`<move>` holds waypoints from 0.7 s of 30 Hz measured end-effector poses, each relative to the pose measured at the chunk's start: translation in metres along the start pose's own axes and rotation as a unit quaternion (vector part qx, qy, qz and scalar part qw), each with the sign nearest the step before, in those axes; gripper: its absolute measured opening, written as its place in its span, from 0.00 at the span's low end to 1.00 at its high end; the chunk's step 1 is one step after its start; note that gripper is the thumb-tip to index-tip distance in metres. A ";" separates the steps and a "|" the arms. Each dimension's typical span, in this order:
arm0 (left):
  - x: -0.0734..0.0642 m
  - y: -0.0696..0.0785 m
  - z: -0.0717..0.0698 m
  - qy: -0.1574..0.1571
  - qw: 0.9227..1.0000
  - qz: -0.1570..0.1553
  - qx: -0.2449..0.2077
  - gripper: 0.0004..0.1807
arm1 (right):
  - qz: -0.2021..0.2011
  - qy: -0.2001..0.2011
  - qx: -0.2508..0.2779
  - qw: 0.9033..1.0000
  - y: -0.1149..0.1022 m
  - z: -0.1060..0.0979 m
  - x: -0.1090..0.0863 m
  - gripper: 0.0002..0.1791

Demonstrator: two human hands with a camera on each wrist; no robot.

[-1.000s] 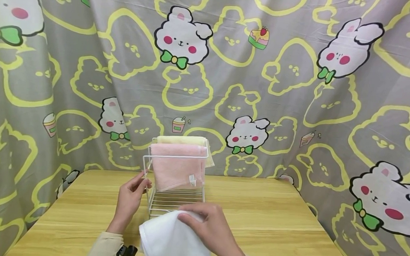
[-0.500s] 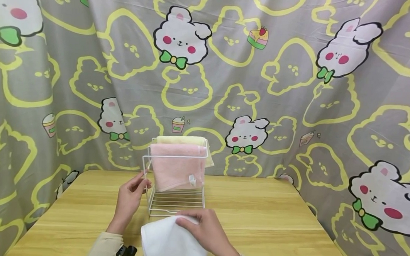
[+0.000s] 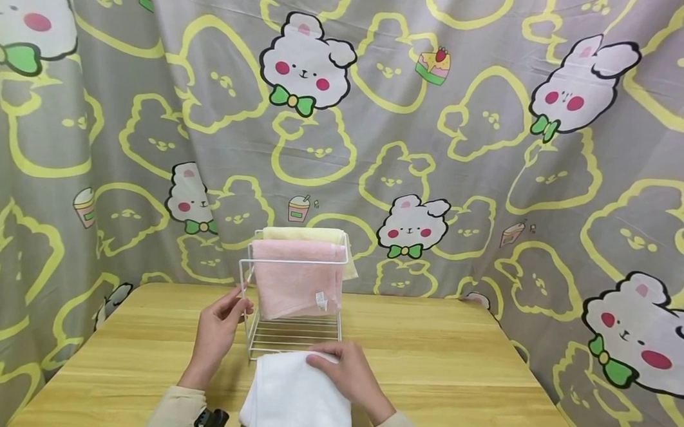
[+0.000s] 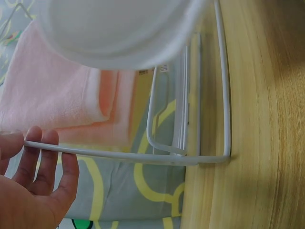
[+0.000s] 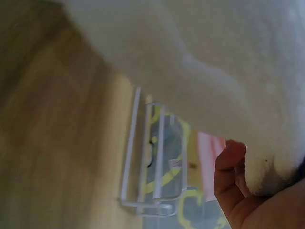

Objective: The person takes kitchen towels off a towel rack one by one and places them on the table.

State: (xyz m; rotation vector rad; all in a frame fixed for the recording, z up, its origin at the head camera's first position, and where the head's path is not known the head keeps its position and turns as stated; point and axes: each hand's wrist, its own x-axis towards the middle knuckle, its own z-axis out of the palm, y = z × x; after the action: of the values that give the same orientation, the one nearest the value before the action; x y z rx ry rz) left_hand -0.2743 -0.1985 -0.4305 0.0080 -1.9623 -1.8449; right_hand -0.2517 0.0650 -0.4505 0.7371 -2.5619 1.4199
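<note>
A white wire rack [image 3: 293, 260] stands on the table, with a pink towel [image 3: 295, 279] draped over one bar and a pale yellow towel [image 3: 303, 233] behind it. My left hand [image 3: 217, 326] grips the rack's left upright; in the left wrist view thumb and fingers [image 4: 42, 162] close round the thin wire. In front of the rack, my right hand [image 3: 352, 375] pinches the top right corner of a folded white towel [image 3: 300, 401]. The towel hangs down from it and covers the rack's front base. Up close, the right wrist view shows this white towel [image 5: 214, 62] beside the thumb.
The wooden table [image 3: 456, 361] extends to both sides of the rack. A grey curtain [image 3: 483, 182] with rabbit prints hangs right behind the table's back edge. A small white label [image 3: 321, 300] sits on the pink towel.
The right hand first drew the white towel slightly down, then shifted it a little right; the towel now hangs straighter, with a fold showing at its left. The left hand keeps its grip on the rack.
</note>
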 end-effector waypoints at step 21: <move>0.000 -0.001 -0.001 -0.004 1.000 0.003 0.004 0.20 | 0.008 -0.006 -0.024 1.000 0.023 0.019 0.012 0.13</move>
State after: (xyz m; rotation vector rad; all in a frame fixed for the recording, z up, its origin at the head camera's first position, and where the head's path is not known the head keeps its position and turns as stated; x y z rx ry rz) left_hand -0.2746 -0.1994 -0.4314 -0.0025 -1.9740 -1.8354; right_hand -0.2707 0.0550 -0.4744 0.7222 -2.6068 1.3573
